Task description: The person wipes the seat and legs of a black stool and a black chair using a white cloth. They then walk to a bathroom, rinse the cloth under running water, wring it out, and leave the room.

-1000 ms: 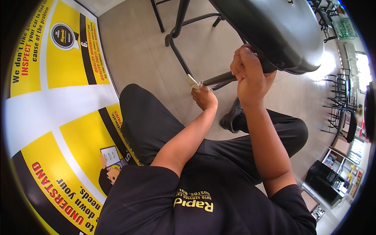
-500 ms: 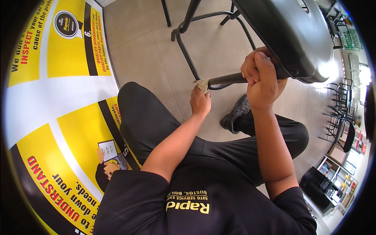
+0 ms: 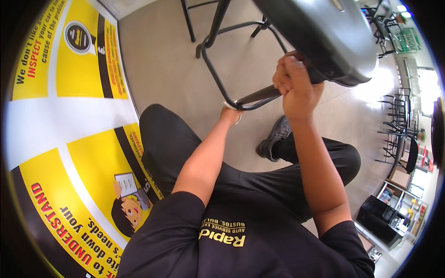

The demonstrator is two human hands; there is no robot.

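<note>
Our left hand [image 3: 230, 116] has moved in under the tip of the leg [image 3: 259, 95], where it shows less than half a second ago. Most of its pale cloth [image 3: 230, 106] is hidden, and we cannot tell whether the fingers pinch it. That forearm reaches up toward 12 o'clock. Our right hand [image 3: 300, 90] wraps the leg just below the seat [image 3: 331, 48], fist closed, elbow bent at 4. Tipped over between 12 and 1, the stool [image 3: 303, 30] looks stiff, fairly heavy and slick, best held by a leg; the cloth seems soft. Spare stools [image 3: 410, 155] stand at 3.
</note>
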